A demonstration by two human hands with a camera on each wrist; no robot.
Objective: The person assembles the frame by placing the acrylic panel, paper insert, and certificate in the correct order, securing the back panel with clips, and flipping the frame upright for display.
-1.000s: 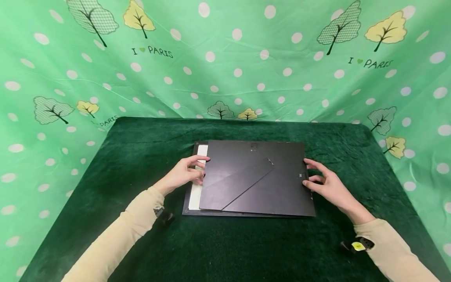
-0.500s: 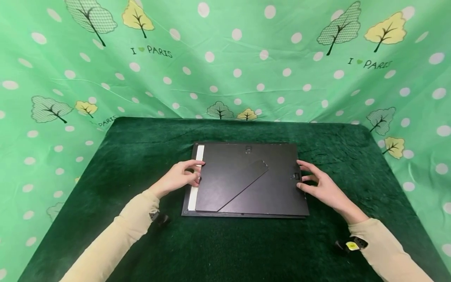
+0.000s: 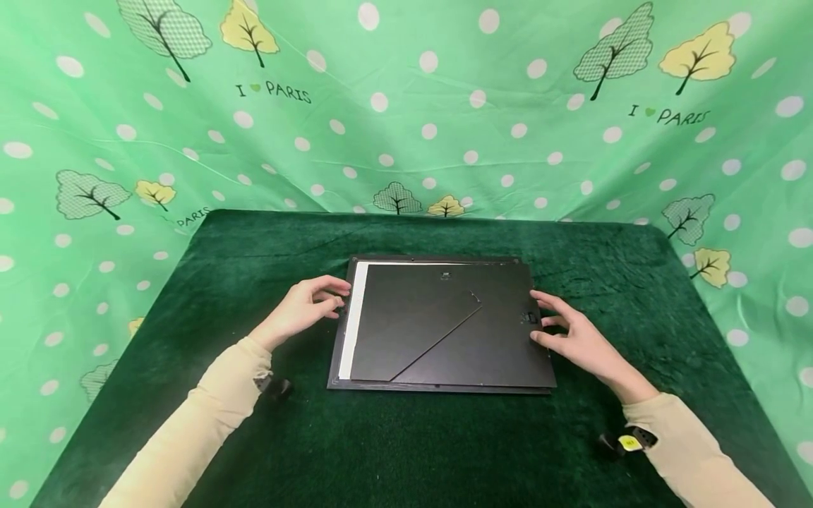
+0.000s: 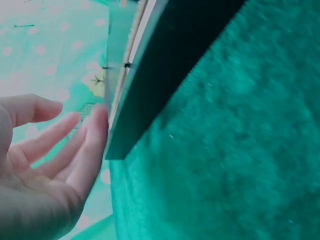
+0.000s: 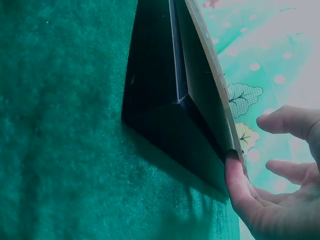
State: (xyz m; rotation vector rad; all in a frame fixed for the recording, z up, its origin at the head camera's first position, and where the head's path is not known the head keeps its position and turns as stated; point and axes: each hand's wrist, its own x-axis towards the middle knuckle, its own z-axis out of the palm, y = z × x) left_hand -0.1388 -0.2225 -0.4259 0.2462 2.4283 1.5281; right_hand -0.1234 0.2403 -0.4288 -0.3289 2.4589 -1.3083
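Observation:
A dark picture frame lies face down on the table. Over it rests its black backing board with a diagonal stand leg, shifted right so that a white strip shows at the left. My left hand is beside the frame's left edge, fingers loosely bent and holding nothing; in the left wrist view its fingertips are right at that edge. At the board's right end, my right hand has a fingertip under the raised edge, its other fingers spread apart.
Dark green plush cloth covers the table. Behind it and at both sides hangs a light green curtain with white dots and printed trees. A small wrist camera sits on the right sleeve.
The backing board has slid left over the frame, narrowing the white strip, and its left end has come down. My left hand has let go and drawn left; my right hand has followed the board.

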